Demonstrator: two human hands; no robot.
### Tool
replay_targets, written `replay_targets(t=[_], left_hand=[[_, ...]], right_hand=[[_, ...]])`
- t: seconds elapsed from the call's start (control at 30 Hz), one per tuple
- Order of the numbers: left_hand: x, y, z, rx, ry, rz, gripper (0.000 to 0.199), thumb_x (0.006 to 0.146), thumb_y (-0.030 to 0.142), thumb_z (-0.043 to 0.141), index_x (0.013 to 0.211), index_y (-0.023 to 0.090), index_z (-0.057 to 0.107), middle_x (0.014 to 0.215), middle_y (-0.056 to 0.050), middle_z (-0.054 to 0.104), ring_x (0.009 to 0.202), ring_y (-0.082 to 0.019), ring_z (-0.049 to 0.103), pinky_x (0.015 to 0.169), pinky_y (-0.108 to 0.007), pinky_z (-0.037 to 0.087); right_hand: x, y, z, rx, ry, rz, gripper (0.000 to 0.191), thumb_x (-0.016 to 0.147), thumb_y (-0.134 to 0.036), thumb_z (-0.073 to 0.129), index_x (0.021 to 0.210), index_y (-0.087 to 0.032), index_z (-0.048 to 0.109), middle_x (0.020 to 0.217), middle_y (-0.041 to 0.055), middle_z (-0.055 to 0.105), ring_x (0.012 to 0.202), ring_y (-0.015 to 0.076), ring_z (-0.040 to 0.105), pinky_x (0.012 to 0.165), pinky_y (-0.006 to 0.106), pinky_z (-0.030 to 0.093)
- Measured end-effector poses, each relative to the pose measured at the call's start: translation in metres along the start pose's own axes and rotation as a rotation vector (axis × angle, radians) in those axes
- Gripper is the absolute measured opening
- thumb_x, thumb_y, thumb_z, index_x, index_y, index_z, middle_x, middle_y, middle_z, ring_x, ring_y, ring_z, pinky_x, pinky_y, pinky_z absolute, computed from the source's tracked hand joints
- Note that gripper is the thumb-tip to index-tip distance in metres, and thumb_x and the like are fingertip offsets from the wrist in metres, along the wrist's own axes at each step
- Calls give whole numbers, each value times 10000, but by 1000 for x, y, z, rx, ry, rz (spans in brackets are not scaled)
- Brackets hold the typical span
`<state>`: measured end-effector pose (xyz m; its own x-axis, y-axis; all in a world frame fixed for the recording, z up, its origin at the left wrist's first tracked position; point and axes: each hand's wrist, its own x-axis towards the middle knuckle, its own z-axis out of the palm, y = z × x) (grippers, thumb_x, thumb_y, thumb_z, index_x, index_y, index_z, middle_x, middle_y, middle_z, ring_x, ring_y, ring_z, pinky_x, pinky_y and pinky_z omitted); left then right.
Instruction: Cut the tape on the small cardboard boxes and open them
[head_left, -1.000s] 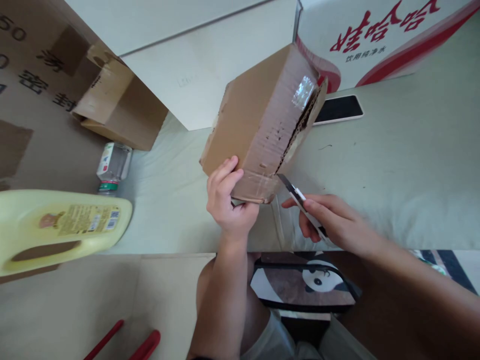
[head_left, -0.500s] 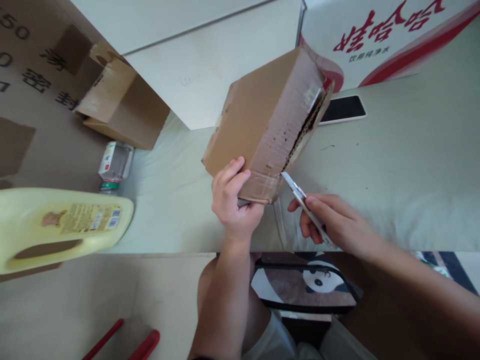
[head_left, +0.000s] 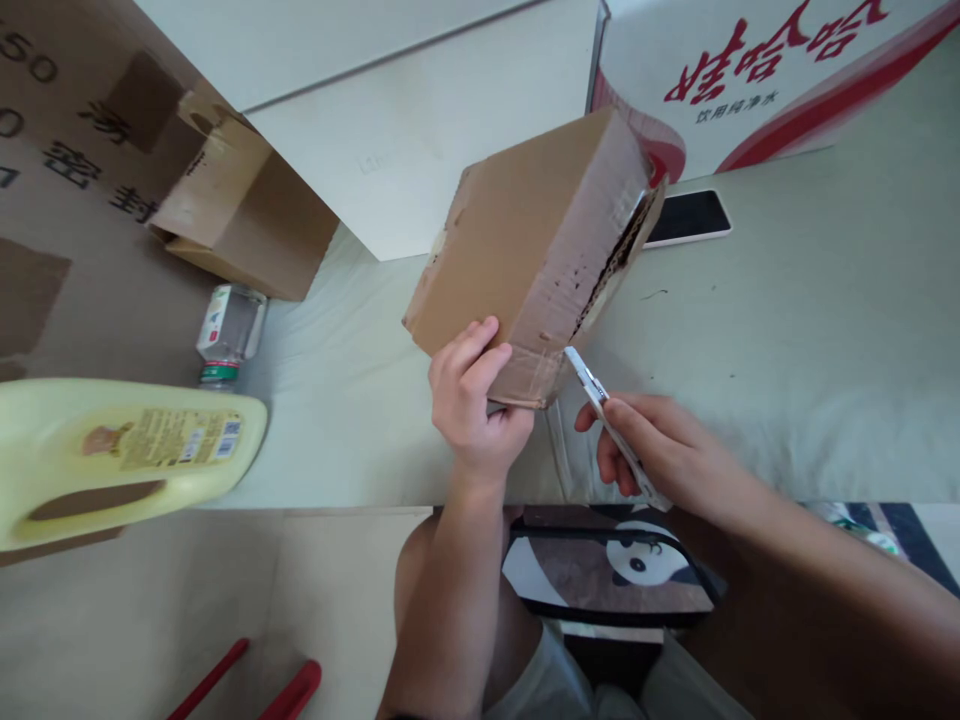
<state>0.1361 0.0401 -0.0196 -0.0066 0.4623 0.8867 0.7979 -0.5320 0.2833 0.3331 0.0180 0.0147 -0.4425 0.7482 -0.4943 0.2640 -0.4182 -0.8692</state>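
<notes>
Tilted up in front of me is a brown cardboard box (head_left: 517, 225), its taped side facing right with a ragged slit along one edge. My left hand (head_left: 480, 395) grips its near lower corner, fingers on the broad face and thumb underneath. In my right hand (head_left: 660, 440) is a utility knife (head_left: 615, 425), held between thumb and fingers. Its blade is out, the tip at the box's slit edge near the lower corner; whether it is in the cardboard I cannot tell.
A black-screened phone (head_left: 690, 217) lies behind the box on the pale green cloth (head_left: 787, 330). White cartons (head_left: 420, 130) stand at the back. To the left are a small open carton (head_left: 255, 220), a clear bottle (head_left: 231, 330) and a yellow jug (head_left: 135, 450).
The box and my left hand have shifted slightly to the right. The knife has moved very little, its tip staying near the same corner of the box.
</notes>
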Motion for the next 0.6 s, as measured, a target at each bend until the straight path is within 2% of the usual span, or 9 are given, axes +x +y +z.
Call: replay_targets(t=[0.17, 0.4, 0.6], left_hand=[[-1, 3, 0, -8, -3, 3, 416, 783, 113, 637, 1178, 232, 580, 1210, -83, 720, 1156, -229, 698, 993, -452, 595], [-3, 8, 4, 0, 11, -1, 441, 764, 42, 623, 1167, 217, 590, 1219, -89, 716, 1180, -224, 686, 1009, -432, 582], [-3, 7, 4, -20, 4, 1, 449, 757, 35, 629, 1168, 211, 589, 1220, -91, 713, 1184, -221, 681, 1026, -434, 574]], right_hand=[[-1, 5, 0, -37, -10, -1, 458, 990, -588, 335, 946, -198, 571, 601, -8, 627, 463, 111, 567, 478, 225, 423], [1, 6, 3, 12, -21, -68, 453, 986, -602, 366, 950, -196, 563, 631, 1, 650, 471, 119, 579, 496, 246, 436], [1, 8, 12, 73, -50, -56, 455, 979, -634, 389, 947, -205, 537, 652, 17, 669, 509, 144, 612, 503, 261, 459]])
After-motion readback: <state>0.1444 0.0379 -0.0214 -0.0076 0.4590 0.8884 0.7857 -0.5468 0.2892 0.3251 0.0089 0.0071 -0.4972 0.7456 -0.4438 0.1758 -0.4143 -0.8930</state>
